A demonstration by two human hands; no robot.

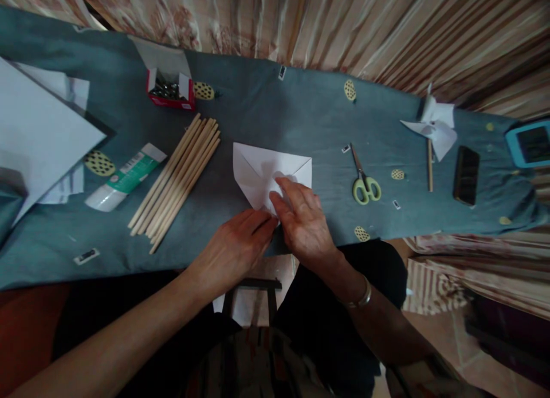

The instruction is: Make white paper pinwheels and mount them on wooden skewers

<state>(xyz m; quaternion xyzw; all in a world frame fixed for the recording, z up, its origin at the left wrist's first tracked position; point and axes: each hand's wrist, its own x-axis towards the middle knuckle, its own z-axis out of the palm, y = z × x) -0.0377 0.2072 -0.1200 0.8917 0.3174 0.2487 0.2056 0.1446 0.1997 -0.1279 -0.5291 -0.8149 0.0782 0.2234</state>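
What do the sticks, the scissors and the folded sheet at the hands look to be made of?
Sticks: probably bare wood, pale tan, unpainted. Scissors: blades likely metal, thin and dark; handles seemingly plastic, evenly light green. Folded sheet: apparently paper, matte white, straight creases.

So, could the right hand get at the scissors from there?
Probably yes: only tablecloth seems to lie between the right hand and the scissors, though it would have to leave the folded paper.

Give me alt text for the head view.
Left hand and right hand touch a folded white paper on a table. Sticks, a tube and a box lie to the left; scissors, a pinwheel and a phone to the right.
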